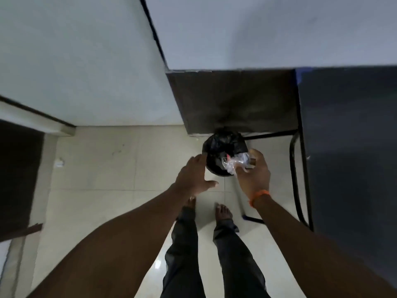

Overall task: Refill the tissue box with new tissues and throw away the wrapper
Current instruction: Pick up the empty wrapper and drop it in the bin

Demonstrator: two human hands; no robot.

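Observation:
A small round bin (217,151) lined with a black bag stands on the tiled floor against the wall corner. My right hand (255,175) grips a crumpled clear plastic wrapper (236,163) right over the bin's near right rim. My left hand (196,176) hovers at the bin's left side, fingers spread, holding nothing. The tissue box is not in view.
A dark table (348,136) with black metal legs stands to the right, close to the bin. A dark doorway (19,175) lies at the left. A small white scrap (59,162) lies on the pale tiled floor (107,168). My bare feet (223,211) stand just short of the bin.

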